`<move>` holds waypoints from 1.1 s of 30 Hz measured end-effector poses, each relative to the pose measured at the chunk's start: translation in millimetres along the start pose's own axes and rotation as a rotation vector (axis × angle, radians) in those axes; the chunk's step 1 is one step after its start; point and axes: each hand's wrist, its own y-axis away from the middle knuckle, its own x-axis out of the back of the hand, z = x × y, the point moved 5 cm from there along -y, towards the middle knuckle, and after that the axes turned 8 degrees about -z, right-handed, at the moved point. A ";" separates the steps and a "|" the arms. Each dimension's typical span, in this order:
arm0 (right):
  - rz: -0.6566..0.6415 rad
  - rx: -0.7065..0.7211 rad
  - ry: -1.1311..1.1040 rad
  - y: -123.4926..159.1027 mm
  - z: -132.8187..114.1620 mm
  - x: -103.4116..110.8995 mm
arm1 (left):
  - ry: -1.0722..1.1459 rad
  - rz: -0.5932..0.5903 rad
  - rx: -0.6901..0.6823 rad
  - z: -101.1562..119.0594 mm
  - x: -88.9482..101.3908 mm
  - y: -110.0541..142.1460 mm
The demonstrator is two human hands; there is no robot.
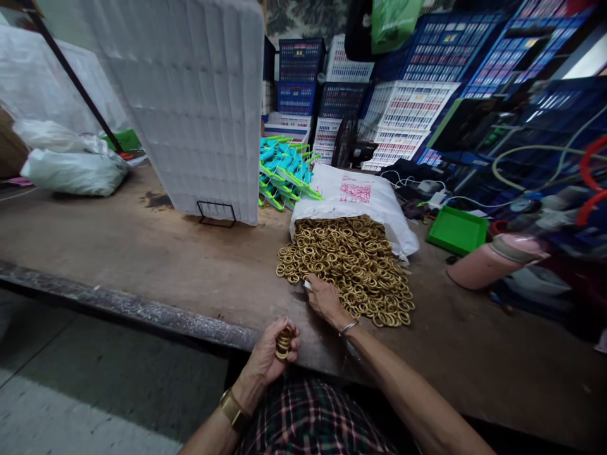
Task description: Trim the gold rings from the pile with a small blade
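Observation:
My left hand (274, 352), with a gold watch at the wrist, is curled round several brass-coloured rings (283, 344) stacked together in the palm, just over the table's front edge. At the left front edge of a large heap of the same rings (353, 262) is my right hand (325, 300), which wears a metal bracelet. Its fingers are drawn together and point down to the tabletop. A small white piece (308, 285) shows at the fingertips; what it is cannot be made out. The heap spills from the mouth of a white woven sack (353, 189) with red print.
On the brown table (118, 246) a tall pale padded panel (203, 114) stands in a black wire holder. Behind are turquoise and green parts (284, 167) and stacked crates (301, 63). To the right lie a green tray (458, 229) and a pink cylinder (490, 260).

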 end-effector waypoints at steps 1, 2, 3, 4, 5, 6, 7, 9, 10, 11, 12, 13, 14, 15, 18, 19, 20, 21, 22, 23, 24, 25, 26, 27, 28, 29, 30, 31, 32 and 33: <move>0.012 0.018 -0.035 1.2 1.0 1.0 | -0.004 0.008 -0.012 0.1 0.2 -0.3; 0.022 0.034 -0.074 2.7 2.1 2.0 | -0.013 0.017 -0.022 0.2 0.1 -0.6; 0.029 0.048 -0.118 4.4 3.1 3.1 | -0.026 0.023 -0.029 0.6 -0.5 -0.8; 0.033 0.059 -0.173 6.5 4.2 4.2 | -0.042 0.027 -0.031 1.1 -1.6 -1.1; 0.034 0.064 -0.243 8.9 5.4 5.5 | -0.060 0.029 -0.032 1.8 -2.8 -1.5; 0.035 0.068 -0.328 11.8 6.6 7.2 | -0.078 0.032 -0.034 2.9 -4.1 -2.3; 0.034 0.074 -0.425 15.0 7.5 9.2 | -0.099 0.041 -0.039 4.5 -5.2 -3.3; 0.011 0.094 -0.621 22.6 7.8 13.6 | -0.163 0.086 -0.071 9.3 -6.1 -6.1; -0.013 0.100 -0.702 26.9 7.3 15.7 | -0.215 0.121 -0.098 12.4 -6.0 -7.8; -0.048 0.102 -0.767 31.5 6.2 17.5 | -0.284 0.161 -0.130 15.8 -6.0 -9.4; -0.091 0.098 -0.817 36.1 4.8 18.7 | -0.365 0.198 -0.162 19.1 -6.3 -11.0; -0.137 0.088 -0.858 40.9 3.1 19.4 | -0.451 0.227 -0.188 21.8 -7.4 -12.4; -0.185 0.077 -0.897 45.5 1.1 19.7 | -0.534 0.245 -0.207 23.6 -9.1 -13.8; -0.228 0.067 -0.937 49.7 -1.1 19.8 | -0.606 0.250 -0.215 24.4 -11.4 -15.1; -0.329 0.058 -1.031 59.1 -7.8 17.5 | -0.744 0.214 -0.203 21.7 -19.8 -17.2; -0.348 0.058 -1.047 60.8 -9.1 15.9 | -0.767 0.205 -0.195 20.2 -22.1 -17.0; -0.359 0.055 -1.056 61.8 -9.5 13.7 | -0.784 0.201 -0.189 18.8 -24.0 -16.4; -0.360 0.049 -1.059 62.0 -9.1 11.1 | -0.800 0.203 -0.186 17.7 -25.4 -15.5; -0.355 0.041 -1.059 61.8 -8.0 8.3 | -0.816 0.208 -0.187 17.0 -26.6 -14.5; -0.349 0.034 -1.057 61.2 -6.8 5.2 | -0.834 0.214 -0.192 16.7 -27.5 -13.5; -0.344 0.032 -1.053 60.5 -5.9 2.3 | -0.852 0.220 -0.198 16.6 -28.2 -12.5; -0.340 0.035 -1.047 59.6 -5.2 -0.1 | -0.868 0.222 -0.202 16.5 -28.6 -11.8; -0.335 0.040 -1.040 58.8 -4.9 -1.9 | -0.880 0.224 -0.202 16.1 -28.7 -11.4; -0.329 0.045 -1.034 58.0 -5.0 -2.9 | -0.888 0.224 -0.201 15.7 -28.5 -11.3; -0.321 0.049 -1.030 57.3 -5.3 -3.1 | -0.893 0.220 -0.200 15.1 -28.1 -11.4; -0.313 0.048 -1.024 56.8 -5.6 -2.7 | -0.895 0.216 -0.198 14.3 -27.4 -11.8; -0.303 0.042 -1.015 56.4 -5.7 -1.8 | -0.891 0.209 -0.190 13.2 -26.5 -12.4; -0.295 0.032 -1.002 56.1 -5.6 -0.7 | -0.877 0.201 -0.177 11.7 -25.3 -13.3; -0.286 0.022 -0.987 55.9 -5.5 0.6 | -0.857 0.192 -0.156 9.9 -23.9 -14.2; -0.278 0.013 -0.973 55.8 -5.3 1.8 | -0.832 0.183 -0.130 7.8 -22.4 -15.2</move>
